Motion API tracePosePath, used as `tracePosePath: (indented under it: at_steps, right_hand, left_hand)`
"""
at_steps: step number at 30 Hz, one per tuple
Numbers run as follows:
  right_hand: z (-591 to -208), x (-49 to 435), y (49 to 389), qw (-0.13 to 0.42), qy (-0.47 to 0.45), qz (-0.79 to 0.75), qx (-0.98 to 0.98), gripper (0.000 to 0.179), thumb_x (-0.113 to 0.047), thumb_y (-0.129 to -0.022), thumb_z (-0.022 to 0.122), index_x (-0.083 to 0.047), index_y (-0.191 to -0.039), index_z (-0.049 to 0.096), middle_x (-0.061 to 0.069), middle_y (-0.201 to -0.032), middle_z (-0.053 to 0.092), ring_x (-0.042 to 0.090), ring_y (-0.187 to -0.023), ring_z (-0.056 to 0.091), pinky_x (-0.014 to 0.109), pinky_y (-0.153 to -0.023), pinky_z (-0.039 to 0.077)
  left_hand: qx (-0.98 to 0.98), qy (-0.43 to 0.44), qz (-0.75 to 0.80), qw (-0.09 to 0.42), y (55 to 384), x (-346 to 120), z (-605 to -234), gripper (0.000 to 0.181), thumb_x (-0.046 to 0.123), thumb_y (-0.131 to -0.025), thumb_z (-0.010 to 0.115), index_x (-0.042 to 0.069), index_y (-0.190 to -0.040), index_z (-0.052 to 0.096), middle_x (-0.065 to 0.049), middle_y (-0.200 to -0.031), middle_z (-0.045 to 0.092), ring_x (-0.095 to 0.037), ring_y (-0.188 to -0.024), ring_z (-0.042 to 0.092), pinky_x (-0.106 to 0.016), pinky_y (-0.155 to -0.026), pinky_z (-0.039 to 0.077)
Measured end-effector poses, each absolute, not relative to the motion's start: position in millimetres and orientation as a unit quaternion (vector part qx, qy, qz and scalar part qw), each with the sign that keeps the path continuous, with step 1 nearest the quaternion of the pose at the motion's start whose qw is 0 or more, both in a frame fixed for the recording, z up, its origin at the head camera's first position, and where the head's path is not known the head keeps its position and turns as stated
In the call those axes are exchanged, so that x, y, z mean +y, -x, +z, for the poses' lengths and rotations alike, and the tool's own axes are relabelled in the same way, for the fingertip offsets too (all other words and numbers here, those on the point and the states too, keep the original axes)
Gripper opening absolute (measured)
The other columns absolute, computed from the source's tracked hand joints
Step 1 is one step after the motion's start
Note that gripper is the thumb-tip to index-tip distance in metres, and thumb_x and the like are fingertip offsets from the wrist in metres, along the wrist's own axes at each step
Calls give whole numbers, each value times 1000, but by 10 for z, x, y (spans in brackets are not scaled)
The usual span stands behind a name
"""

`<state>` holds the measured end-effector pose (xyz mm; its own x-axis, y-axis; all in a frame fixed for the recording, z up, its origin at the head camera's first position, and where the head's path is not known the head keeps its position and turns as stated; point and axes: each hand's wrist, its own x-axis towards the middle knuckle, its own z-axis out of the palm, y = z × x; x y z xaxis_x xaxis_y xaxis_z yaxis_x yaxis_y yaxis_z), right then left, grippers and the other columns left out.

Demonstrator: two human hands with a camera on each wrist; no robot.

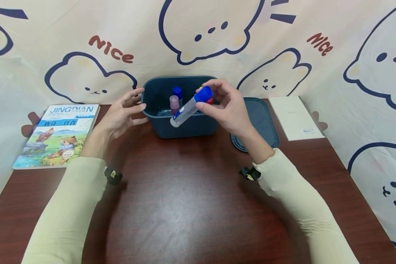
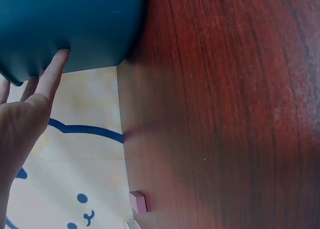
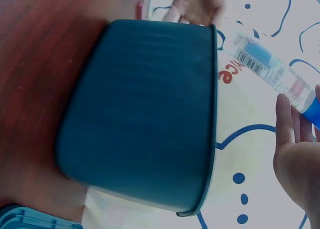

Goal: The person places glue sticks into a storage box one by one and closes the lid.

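Pinches the clear tube (image 1: 186, 112) at its blue cap (image 1: 203, 94) between the right fingers (image 1: 225, 86), slanted down and leftward from them over the bin's (image 1: 193, 130) near rim. Could drop it through a loose cap — or through a knock of its low end on that rim. Rests the left fingers (image 1: 133, 109), spread, against the bin beside them — might slide it by pressing too hard.
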<state>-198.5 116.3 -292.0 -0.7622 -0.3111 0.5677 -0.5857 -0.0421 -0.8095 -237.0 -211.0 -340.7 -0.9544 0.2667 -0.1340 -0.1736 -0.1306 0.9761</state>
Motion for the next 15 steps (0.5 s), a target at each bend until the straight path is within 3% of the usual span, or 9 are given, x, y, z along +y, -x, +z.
tracePosePath:
  at_steps: [7,15]
  right_hand:
    - [-2833,1122,2053,141,-323,648,-675,39,5,-88,71,10,-123,55,24,-122,65,29,-111,64,41,-97,54]
    - [-2819,1040,2121,145,-291,643,-694,41,-4,-89,74,6,-126,58,14,-125,63,26,-110,65,41,-94,56]
  left_hand:
    - [643,-36,750,149,2370,-2108,-3407,67,16,-97,69,25,-157,38,-8,-166,20,-37,-143,30,-50,-98,46]
    - [649,-34,746,144,2360,-2108,-3418,72,18,-94,73,27,-157,38,-5,-166,20,-36,-144,29,-48,-100,47]
